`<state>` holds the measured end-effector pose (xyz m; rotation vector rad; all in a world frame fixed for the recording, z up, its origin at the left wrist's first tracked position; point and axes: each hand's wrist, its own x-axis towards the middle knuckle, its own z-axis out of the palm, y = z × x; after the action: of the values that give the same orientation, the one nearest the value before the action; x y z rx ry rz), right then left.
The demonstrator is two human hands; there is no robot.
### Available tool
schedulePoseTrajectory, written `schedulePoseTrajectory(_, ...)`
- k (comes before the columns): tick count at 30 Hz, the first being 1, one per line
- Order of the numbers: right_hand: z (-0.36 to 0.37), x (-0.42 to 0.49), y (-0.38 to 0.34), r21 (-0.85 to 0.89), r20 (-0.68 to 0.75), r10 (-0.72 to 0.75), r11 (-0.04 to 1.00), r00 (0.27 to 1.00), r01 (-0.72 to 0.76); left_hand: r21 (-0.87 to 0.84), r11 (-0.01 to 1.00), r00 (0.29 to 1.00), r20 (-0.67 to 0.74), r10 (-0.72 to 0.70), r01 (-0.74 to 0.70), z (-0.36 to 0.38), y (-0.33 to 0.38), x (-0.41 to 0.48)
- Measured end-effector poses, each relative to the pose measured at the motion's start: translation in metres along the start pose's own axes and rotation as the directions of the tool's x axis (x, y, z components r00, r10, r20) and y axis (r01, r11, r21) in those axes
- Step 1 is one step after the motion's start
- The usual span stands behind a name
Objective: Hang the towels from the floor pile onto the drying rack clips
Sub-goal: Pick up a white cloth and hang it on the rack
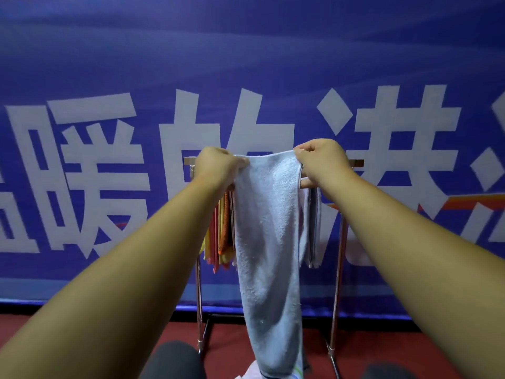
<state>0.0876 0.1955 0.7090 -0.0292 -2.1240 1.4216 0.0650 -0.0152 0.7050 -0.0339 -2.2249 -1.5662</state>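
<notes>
**Inspector:** Presently, where does the towel stand?

**Assistant:** The pale blue towel [267,228] hangs full length in front of the drying rack [337,269]. Its top edge is stretched level at the height of the top bar. Its tail reaches down to the floor pile [250,374] at the near edge of view.

**Inspector:** State of the grip?

**Assistant:** The left hand [218,165] has its fingers curled tight round the top left corner. The right hand [322,157] pinches the top right corner between thumb and fingers. Both are closed on cloth and hold nothing else.

**Inspector:** Handling?

**Assistant:** Judged to be soft, light terry. It is limp and folds lengthwise under its own weight. It is neither slippery nor fragile. It is best held at the hemmed top edge, near the corners, where a clip would bite the thicker cloth.

**Inspector:** The clips?

**Assistant:** Hidden behind hands and towel, so I cannot tell which are free. Orange and yellow towels [222,236] hang at the left of the bar and grey towels [313,228] at the right. The gap between them appears to be the place.

**Inspector:** Surroundings?

**Assistant:** A blue banner [109,64] far behind, and a red floor [82,326].
</notes>
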Motion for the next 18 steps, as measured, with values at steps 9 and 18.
schedulePoseTrajectory(9, 0.026, -0.018, 0.003, -0.051, -0.029, -0.069, 0.996, 0.997, 0.068, -0.134, 0.991, 0.999, 0.054, 0.003, 0.005, 0.022, -0.007, -0.014)
schedulePoseTrajectory(18, 0.041, -0.031, 0.000, -0.302, 0.007, -0.263, 0.919, 0.965, 0.253, 0.062, 0.990, 0.992, 0.034, 0.124, -0.126, 0.032, -0.004, -0.018)
